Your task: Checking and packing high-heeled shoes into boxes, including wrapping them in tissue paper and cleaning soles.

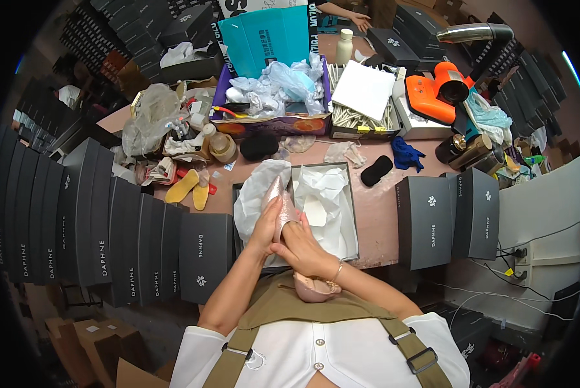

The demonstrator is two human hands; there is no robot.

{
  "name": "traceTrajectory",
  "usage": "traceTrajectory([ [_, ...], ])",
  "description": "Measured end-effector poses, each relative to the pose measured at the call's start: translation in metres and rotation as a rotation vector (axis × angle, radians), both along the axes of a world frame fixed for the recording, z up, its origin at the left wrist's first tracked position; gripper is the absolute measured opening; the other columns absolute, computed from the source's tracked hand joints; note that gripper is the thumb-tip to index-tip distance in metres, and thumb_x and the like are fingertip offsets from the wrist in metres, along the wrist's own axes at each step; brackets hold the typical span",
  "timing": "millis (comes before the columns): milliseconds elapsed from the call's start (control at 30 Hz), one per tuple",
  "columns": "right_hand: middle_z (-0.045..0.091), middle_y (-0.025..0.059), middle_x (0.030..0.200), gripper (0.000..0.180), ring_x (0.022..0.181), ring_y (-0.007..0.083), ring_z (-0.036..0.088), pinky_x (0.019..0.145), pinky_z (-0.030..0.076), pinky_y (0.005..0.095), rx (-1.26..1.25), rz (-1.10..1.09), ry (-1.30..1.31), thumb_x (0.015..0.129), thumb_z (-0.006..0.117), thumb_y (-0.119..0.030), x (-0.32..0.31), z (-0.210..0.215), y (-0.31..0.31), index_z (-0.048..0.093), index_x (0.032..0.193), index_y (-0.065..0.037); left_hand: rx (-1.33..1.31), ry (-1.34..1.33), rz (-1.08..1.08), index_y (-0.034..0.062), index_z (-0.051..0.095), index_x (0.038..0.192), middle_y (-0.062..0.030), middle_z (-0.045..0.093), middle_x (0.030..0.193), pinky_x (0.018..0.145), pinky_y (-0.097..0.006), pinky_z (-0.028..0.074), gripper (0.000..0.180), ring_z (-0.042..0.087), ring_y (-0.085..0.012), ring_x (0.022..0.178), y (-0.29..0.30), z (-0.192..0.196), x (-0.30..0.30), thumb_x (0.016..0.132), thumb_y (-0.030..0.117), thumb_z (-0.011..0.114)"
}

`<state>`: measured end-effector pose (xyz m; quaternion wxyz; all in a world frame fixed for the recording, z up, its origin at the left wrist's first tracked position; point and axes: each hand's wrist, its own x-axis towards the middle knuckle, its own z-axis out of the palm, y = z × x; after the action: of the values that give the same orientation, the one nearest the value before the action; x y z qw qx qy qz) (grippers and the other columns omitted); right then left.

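My left hand is wrapped round the side of a pale pink glittery pointed shoe, toe pointing away from me. My right hand is closed at the shoe's opening, its fingers partly hidden inside. Below the hands lies an open shoebox lined with white tissue paper; a small white piece shows among the folds. Close to my right wrist, against the olive apron, is a pink rounded shoe part; whether it belongs to a second shoe I cannot tell.
Dark shoeboxes line the left, and more stand at right. Behind are a purple-edged box of crumpled paper, an orange tool, black pads, yellow insoles and a bottle. Another person's hand shows at the far side.
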<state>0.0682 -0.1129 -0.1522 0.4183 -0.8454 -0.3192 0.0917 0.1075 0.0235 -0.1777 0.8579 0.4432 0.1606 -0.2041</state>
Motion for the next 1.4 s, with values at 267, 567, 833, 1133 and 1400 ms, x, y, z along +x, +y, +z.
traceTrajectory([
  [267,0.049,0.0199,0.125,0.045,0.120,0.0320,0.044,0.100,0.034,0.0404,0.142,0.078,0.599,0.093,0.049,-0.034,0.001,0.011,-0.059,0.048,0.128,-0.006,-0.192,0.021,0.039,0.0072,0.038,0.131,-0.0158,0.059,0.105,0.083,-0.041,0.054,0.048,0.061,-0.0231,0.094,0.016,-0.014,-0.012,0.097,0.040,0.045],
  [567,0.058,0.0106,0.081,0.016,0.069,0.0261,0.059,0.062,0.049,0.0367,-0.041,-0.374,-0.256,0.079,0.068,-0.010,0.054,-0.097,-0.081,0.065,0.094,-0.004,-0.448,0.246,0.065,0.0072,0.038,0.134,-0.0131,0.051,0.124,0.088,-0.049,0.047,0.068,0.055,-0.0353,0.109,-0.020,-0.006,-0.066,0.092,0.061,0.037],
  [833,0.055,0.0086,0.078,0.010,0.063,0.0268,0.060,0.054,0.051,0.0346,-0.033,-0.049,-0.241,0.078,0.066,-0.014,-0.001,-0.030,-0.044,0.063,0.086,-0.008,-0.295,0.160,0.167,0.0091,0.033,0.137,-0.0100,0.046,0.128,0.100,-0.043,0.038,0.068,0.048,-0.0258,0.114,-0.024,-0.008,-0.061,0.092,0.060,0.040],
  [1133,0.062,0.0197,0.093,0.031,0.082,0.0371,0.062,0.071,0.051,0.0409,-0.176,-0.301,0.131,0.078,0.068,-0.024,0.068,-0.067,-0.059,0.060,0.099,-0.002,-0.110,0.336,0.129,0.0034,0.044,0.119,-0.0198,0.056,0.113,0.071,-0.035,0.055,0.035,0.062,-0.0243,0.094,-0.017,-0.051,-0.066,0.092,0.024,0.052],
  [1400,0.058,0.0234,0.110,0.060,0.098,0.0344,0.061,0.080,0.052,0.0407,-0.162,-0.446,-0.056,0.072,0.067,-0.019,0.059,-0.145,-0.076,0.045,0.124,0.000,-0.105,0.344,0.006,0.0018,0.052,0.120,-0.0126,0.063,0.097,0.067,-0.026,0.051,0.055,0.060,-0.0156,0.073,-0.009,-0.058,-0.053,0.093,0.049,0.045],
])
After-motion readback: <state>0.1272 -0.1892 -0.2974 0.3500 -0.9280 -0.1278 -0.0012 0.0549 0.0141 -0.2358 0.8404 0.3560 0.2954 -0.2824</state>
